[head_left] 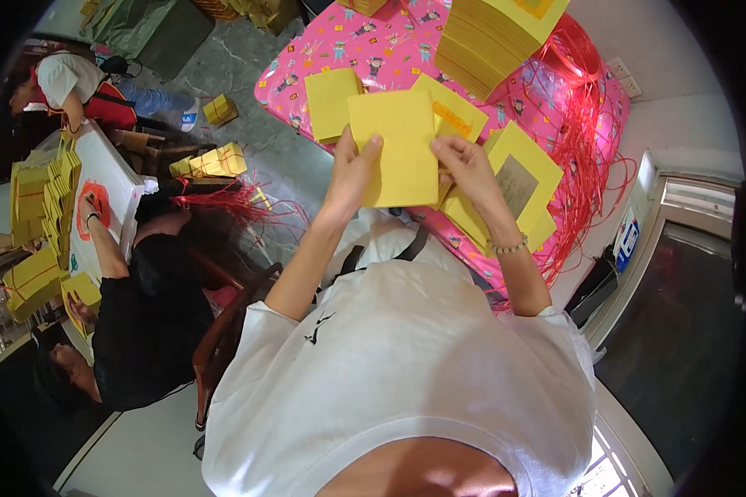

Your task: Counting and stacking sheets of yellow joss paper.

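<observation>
Both my hands hold a yellow paper stack (402,149) up in front of me, over the near edge of the pink table. My left hand (355,170) grips its left side, thumb lying on the top sheet. At the right edge, my right hand (470,170) pinches the paper between thumb and fingers. Behind it lie a yellow pad (330,103) and a yellow sheet with an orange print (452,116). Close to my right wrist are yellow papers with a greyish square (518,184). How thick the held stack is, I cannot tell.
The pink patterned table (307,62) bears a tall yellow paper stack (489,50) at the back. Red strings (584,157) hang over its right side. At left, a person in black (153,323) works at a white table (124,178); another person (70,79) sits beyond. Tied yellow bundles (220,109) lie on the floor.
</observation>
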Motion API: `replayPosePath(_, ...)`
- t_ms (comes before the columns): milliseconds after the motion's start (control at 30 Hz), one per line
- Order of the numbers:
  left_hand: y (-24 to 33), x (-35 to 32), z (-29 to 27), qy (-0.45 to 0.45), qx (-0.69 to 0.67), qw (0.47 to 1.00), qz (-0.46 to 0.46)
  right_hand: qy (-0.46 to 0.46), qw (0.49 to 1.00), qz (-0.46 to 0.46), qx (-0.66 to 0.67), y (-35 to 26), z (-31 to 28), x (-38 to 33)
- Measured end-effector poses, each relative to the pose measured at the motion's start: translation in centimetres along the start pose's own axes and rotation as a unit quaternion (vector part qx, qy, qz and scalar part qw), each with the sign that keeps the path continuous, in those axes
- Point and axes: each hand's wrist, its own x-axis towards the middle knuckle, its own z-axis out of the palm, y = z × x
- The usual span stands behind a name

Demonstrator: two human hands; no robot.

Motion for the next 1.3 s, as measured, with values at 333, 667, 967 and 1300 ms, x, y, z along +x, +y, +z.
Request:
replayPosePath(333,-1.8,-2.1,-1.2,0.006,0.035,0.999,0.023,0.028,0.998,-0.054,-0.024,-0.5,1.8,2.5)
replayPosePath(667,-1.7,-2.6,-3.6,0.064,-0.005,0.997,-0.050,-0.038,0.999,0.011,0.018,1.6,4.0,0.9)
replayPosePath(967,-1.4,-1.4,-6.7,0.135,-0.028,0.988,-0.072,-0.095,0.986,0.048,-0.130,5.0,5.7,1.8)
replayPosePath(1300,-0.9,2.2,-9.4,0.166,-0.037,0.981,-0.089,-0.091,0.984,0.105,-0.108,1.9,7.7,3.0)
